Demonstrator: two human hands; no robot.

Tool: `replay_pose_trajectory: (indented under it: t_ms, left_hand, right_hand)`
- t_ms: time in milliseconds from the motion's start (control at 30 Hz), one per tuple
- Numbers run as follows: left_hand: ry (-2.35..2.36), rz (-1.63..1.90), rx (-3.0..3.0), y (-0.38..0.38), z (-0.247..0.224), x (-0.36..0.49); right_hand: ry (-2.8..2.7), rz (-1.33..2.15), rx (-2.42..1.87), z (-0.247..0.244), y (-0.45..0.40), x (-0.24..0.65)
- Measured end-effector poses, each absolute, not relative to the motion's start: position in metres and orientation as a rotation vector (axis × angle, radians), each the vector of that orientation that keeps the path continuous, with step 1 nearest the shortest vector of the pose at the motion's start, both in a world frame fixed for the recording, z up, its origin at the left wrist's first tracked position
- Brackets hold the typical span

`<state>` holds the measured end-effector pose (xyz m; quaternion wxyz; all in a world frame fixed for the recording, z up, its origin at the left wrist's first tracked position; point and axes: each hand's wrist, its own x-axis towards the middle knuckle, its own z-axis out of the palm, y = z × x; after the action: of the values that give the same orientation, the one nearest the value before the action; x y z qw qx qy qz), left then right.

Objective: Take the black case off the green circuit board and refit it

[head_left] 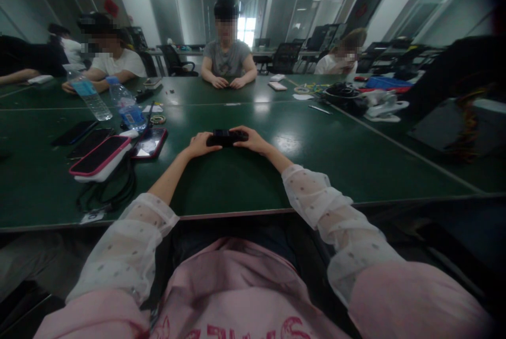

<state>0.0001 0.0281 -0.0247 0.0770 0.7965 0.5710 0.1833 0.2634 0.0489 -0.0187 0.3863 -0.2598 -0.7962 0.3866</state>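
Note:
Both hands are stretched forward over the green tabletop, gripping opposite ends of a black handheld device. It is wider than tall, with a raised block on its upper edge; its exact kind is too dark to make out. My left hand wraps the left end, thumb along the near side. At the right end, my right hand curls its fingers over the top, with its thumb also on the near side. Whether the device rests on the table or is held just above it, I cannot tell.
Left of my arms lie phones, another phone and black cables. Two water bottles lean or stand behind them. Headphones and wires sit at the right. A person in grey sits opposite; others sit nearby.

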Motion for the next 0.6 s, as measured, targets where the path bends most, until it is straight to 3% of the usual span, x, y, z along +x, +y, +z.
replay_pose_trajectory:
  t_ms: [600]
  left_hand:
    - [1.723,0.536,2.386,0.0295,-0.0245,0.0005]
  right_hand:
    - [-2.026,0.916,-0.682,-0.0194,0.0493,0.2631]
